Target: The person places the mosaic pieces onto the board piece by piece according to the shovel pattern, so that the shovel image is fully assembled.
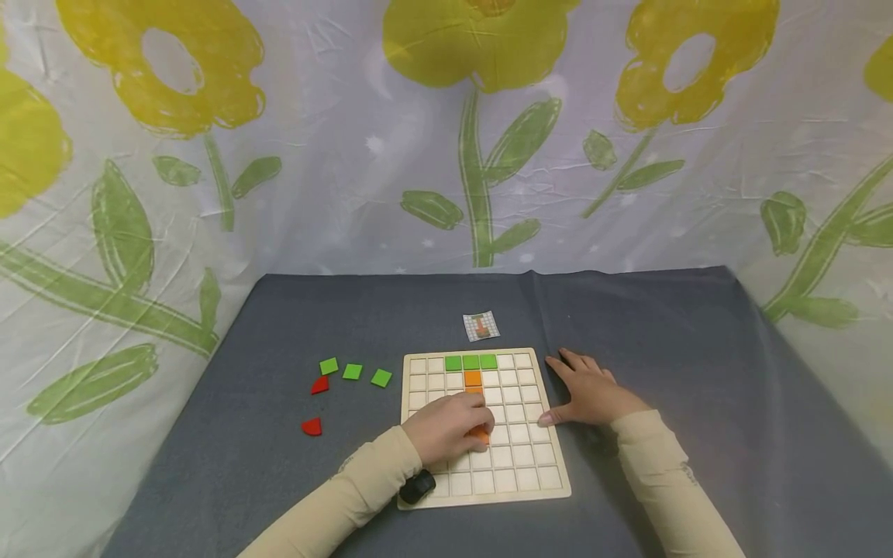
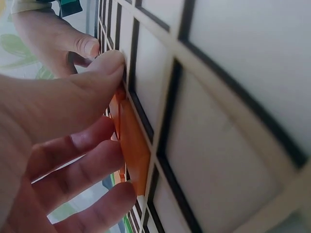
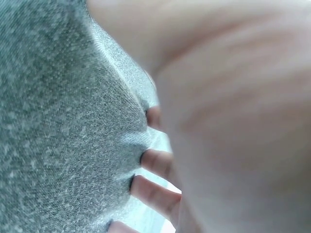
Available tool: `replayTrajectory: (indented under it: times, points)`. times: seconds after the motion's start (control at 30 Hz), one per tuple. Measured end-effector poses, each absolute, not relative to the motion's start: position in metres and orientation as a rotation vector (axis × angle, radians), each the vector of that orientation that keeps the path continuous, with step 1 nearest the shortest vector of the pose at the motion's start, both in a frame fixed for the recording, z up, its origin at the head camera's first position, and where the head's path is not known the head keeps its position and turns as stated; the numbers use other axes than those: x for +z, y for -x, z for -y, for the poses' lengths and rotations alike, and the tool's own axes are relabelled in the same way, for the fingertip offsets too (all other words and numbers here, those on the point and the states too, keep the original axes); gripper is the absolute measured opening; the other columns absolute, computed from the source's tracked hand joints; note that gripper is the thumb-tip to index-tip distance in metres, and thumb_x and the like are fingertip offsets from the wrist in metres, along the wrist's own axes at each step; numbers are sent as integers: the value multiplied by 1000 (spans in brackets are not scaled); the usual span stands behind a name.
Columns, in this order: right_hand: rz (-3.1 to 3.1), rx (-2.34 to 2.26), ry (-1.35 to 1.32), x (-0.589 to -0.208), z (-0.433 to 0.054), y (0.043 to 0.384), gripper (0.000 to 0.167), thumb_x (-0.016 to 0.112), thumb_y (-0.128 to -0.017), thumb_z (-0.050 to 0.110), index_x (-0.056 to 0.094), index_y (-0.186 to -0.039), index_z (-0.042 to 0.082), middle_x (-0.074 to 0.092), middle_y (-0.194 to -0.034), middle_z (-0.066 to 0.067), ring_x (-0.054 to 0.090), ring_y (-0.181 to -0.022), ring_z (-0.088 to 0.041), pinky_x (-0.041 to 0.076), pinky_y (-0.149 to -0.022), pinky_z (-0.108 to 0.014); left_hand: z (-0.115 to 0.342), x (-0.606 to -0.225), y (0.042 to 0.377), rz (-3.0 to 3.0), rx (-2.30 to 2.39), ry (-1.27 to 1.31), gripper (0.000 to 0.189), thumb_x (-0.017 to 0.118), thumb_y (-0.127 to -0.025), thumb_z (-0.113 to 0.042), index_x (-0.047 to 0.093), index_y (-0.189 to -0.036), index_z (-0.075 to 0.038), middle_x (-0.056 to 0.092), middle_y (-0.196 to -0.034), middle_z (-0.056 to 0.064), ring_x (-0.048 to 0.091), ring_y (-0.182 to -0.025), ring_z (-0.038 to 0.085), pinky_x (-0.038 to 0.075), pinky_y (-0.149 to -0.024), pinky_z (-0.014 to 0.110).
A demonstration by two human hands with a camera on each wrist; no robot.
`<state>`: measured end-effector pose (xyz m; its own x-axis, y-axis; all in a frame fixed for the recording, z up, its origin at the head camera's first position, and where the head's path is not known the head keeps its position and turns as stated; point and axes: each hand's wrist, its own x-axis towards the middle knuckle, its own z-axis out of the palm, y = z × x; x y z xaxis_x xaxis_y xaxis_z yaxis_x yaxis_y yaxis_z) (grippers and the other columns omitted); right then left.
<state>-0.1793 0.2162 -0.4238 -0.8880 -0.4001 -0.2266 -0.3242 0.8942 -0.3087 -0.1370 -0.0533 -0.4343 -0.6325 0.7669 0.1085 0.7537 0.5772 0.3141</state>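
A wooden grid board [image 1: 526, 480] lies on the table. My left hand [image 1: 449, 426] is over its middle column, thumb and fingers bent around an orange tile [image 2: 136, 150] at the board's surface. That hand partly hides the orange tiles below the top one [image 1: 473, 378]. A row of green tiles [image 1: 470, 362] fills cells along the board's far side. My right hand [image 1: 589, 391] is spread at the board's right edge, its thumb at the rim. In the right wrist view, its fingertips [image 3: 158, 162] rest on the grey cloth.
Loose green tiles [image 1: 352, 372] lie left of the board, near two red quarter-round pieces [image 1: 312, 427]. Beyond the board's far edge is a small printed pattern card [image 1: 481, 326]. A flowered curtain [image 1: 335, 155] hangs behind the grey-covered table [image 1: 230, 465].
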Motion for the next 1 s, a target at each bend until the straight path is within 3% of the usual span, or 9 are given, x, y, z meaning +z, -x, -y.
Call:
replayTrajectory:
  times: [0.47, 0.63, 0.87, 1.0]
  points:
    - [-2768, -372, 529, -425, -217, 181, 113, 72, -65, 69, 30, -150, 6, 22, -154, -25, 23, -139, -46, 27, -103, -65, 52, -432, 137, -2751, 475, -1293, 21, 76, -81, -32, 68, -94, -18, 53, -87, -7, 45, -75, 5, 40, -68, 17]
    - [-2766, -377, 532, -424, -217, 180, 113, 72, -65, 68, 30, -150, 6, 22, -154, -25, 22, -138, -46, 27, -103, -66, 56, -428, 135, -2736, 483, -1316, 30, 77, -79, -34, 68, -103, -19, 56, -93, -6, 48, -77, 5, 42, -70, 18]
    - [-2756, -379, 531, -423, -217, 180, 113, 72, -66, 68, 29, -150, 6, 21, -154, -24, 22, -139, -46, 27, -103, -66, 76, -416, 130, -2767, 538, -1284, 34, 77, -81, -32, 66, -110, -19, 60, -99, -4, 54, -82, 8, 47, -75, 22]
    - [-2752, -377, 526, -424, -217, 180, 113, 71, -66, 69, 28, -150, 7, 20, -155, -24, 21, -139, -46, 26, -103, -66, 97, -406, 125, -2811, 530, -1187, 30, 76, -82, -31, 67, -108, -18, 61, -96, -3, 53, -77, 6, 47, -70, 22]
